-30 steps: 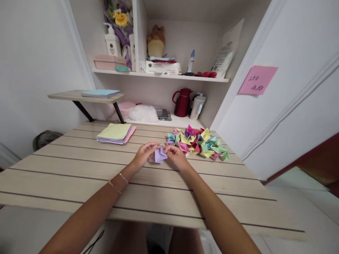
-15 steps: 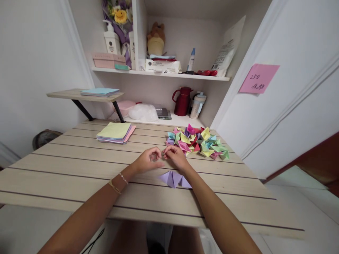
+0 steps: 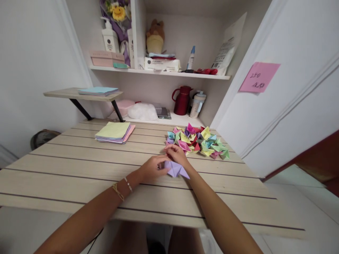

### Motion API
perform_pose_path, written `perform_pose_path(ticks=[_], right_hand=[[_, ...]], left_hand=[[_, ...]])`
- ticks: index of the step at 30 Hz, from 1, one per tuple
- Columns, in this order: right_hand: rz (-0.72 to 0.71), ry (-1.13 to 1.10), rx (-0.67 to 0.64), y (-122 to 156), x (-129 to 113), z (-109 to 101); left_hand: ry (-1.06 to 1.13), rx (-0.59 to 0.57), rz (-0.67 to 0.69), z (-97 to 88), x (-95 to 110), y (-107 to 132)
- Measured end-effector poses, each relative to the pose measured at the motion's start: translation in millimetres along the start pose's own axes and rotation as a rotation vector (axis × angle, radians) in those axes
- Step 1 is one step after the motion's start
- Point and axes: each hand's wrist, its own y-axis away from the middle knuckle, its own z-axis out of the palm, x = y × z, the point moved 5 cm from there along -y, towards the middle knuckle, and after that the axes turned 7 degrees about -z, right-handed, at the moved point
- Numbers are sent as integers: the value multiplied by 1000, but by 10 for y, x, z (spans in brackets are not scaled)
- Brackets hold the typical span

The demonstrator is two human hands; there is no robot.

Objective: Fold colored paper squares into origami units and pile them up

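A folded purple paper (image 3: 176, 169) with pointed ends is pinched at its left end by my left hand (image 3: 155, 166), thumb and fingers closed on it. Just beyond it, my right hand (image 3: 175, 154) has its fingers curled, with the fingertips close together; whether anything small is between them I cannot make out. The right wrist is close to the paper's right point. Behind my right hand lies a pile of folded paper boats (image 3: 197, 141) in pink, yellow, green, red, blue and purple.
A stack of coloured paper squares (image 3: 113, 132) lies at the table's left, below a small raised shelf (image 3: 84, 94) with blue paper (image 3: 97, 91). At the back stand a red thermos jug (image 3: 182, 100) and a pale tumbler (image 3: 197, 104). A pink note (image 3: 260, 77) sticks to the right wall.
My left hand has come down and toward me and taken hold of the purple paper, lifting it slightly. My right hand has stayed nearly in place.
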Motion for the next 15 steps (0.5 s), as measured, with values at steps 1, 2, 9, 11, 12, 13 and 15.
perform_pose_path(ticks=[1,2,9,11,12,13,15], right_hand=[[9,-48,20,-8,3,-10],[17,-103,39,-13,1,-19],[26,-183,-8,12,-93,1],[-33,-131,-32,13,-136,8],[-69,-105,-47,12,-158,14],[-109,-78,-62,11,-181,20],[-182,-17,-101,11,-224,38]], left_hand=[[101,51,-77,-41,-64,-24],[224,90,-143,-73,-124,-46],[820,281,-333,-245,-345,-110],[848,266,-341,-282,-346,-102],[847,258,-352,-300,-350,-95],[838,256,-368,-319,-357,-88],[804,259,-406,-350,-381,-74]])
